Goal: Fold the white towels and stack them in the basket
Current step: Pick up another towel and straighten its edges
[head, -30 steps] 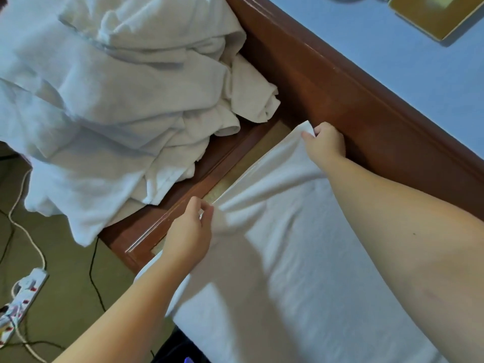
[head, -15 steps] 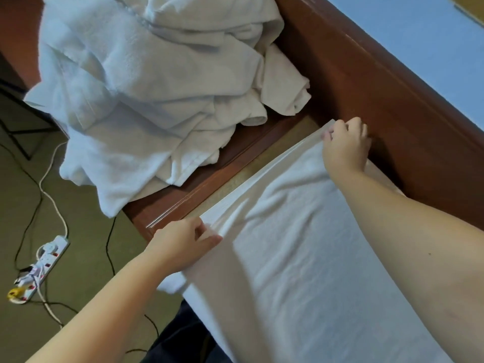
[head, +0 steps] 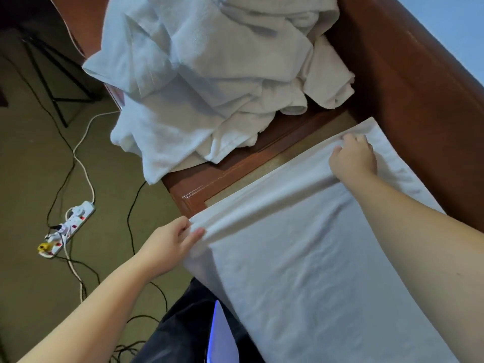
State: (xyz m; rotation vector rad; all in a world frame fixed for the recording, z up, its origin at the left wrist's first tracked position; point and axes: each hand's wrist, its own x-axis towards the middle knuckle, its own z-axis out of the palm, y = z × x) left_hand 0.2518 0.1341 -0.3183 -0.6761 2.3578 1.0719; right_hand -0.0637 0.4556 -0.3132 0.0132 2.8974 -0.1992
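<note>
white towel [head: 301, 258] spread flat beside crumpled towel pile [head: 209, 74].

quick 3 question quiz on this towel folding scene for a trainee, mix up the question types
1. True or false: the left hand and the right hand both pinch the far edge of the flat towel.
2. The pile of unfolded towels lies: A) on the floor, B) on the wooden surface, hanging over its edge, C) in a basket.
3. Fill in: on the floor to the left lies a white ____ with cables.

Key
1. True; each hand has a grip on that edge.
2. B
3. power strip
</note>
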